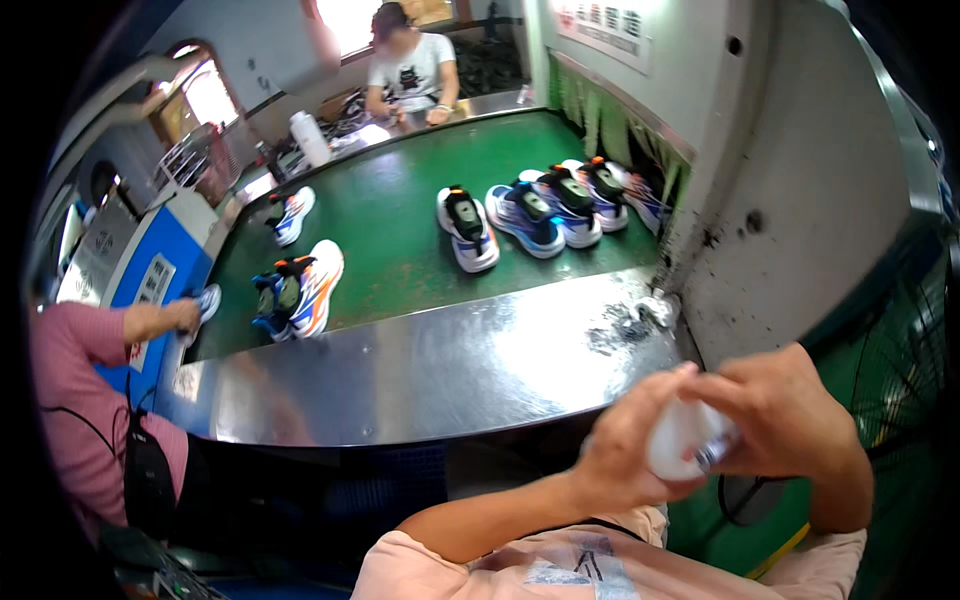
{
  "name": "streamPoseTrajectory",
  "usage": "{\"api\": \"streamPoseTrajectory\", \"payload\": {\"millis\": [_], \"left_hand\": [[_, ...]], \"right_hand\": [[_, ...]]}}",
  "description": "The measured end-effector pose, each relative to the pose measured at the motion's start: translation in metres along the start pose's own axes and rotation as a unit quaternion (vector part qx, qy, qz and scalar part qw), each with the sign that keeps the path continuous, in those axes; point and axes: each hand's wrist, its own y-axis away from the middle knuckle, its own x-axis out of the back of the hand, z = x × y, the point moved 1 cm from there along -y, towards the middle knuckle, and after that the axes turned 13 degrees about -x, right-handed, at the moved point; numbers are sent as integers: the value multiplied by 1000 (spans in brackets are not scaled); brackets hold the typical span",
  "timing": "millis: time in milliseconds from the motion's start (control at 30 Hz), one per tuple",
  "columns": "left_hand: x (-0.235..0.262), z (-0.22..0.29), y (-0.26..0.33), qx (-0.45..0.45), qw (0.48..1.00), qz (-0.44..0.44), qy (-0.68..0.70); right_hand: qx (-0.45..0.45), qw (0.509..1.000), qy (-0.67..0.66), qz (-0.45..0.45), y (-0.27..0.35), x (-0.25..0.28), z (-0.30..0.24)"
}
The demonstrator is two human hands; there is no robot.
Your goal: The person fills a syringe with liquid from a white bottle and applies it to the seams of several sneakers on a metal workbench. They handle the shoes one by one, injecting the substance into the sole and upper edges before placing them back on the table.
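Note:
Between my two hands, in front of my chest, is a white rounded container with a small dark printed mark, slightly blurred. My left hand wraps around its left side. My right hand is closed at its top and right side, fingertips meeting those of the left. The far side of the container is hidden by my fingers. Both hands are off the right end of the metal ledge, beside a pale machine housing.
Several sneakers, including a white and blue one, stand on the green conveyor belt. A crumpled white cloth lies by the housing. A co-worker in pink holds a shoe at left; another person sits opposite. A fan stands at right.

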Motion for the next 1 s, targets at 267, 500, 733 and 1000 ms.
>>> {"api": "streamPoseTrajectory", "payload": {"millis": [267,500,733,1000], "left_hand": [[172,1,38,66,970,230,-37],[220,-4,37,-16,907,103,-408],[197,-14,34,-37,886,37,-461],[179,-19,23,-19,892,12,-452]], "right_hand": [[-82,851,-516,-64,-107,-133,7],[-35,808,-582,-83,-126,-141,-10],[53,830,-551,65,-128,-93,-34],[63,859,-492,131,-125,-97,-24]]}}
